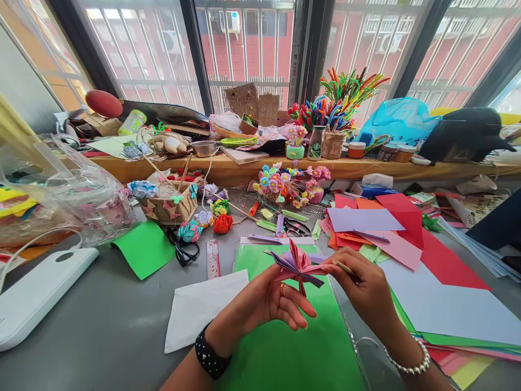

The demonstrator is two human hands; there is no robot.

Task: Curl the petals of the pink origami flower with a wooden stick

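Paper flower [299, 263] is held above the green sheet [293, 353], between the hands, its longest spread running crosswise to that sheet. Neither is nearer: the left hand [271, 301] pinches one side; the right hand [362, 279] grips the opposite tip plus a thin stick [343, 266].

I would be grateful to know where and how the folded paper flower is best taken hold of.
I'd pinch the folded paper flower at its narrow middle, coming from the far side: the pleats gather there, while the spreading tips look thin and likely to bend. The left grip is at its left and the right grip at its right, so the far side seems freer.
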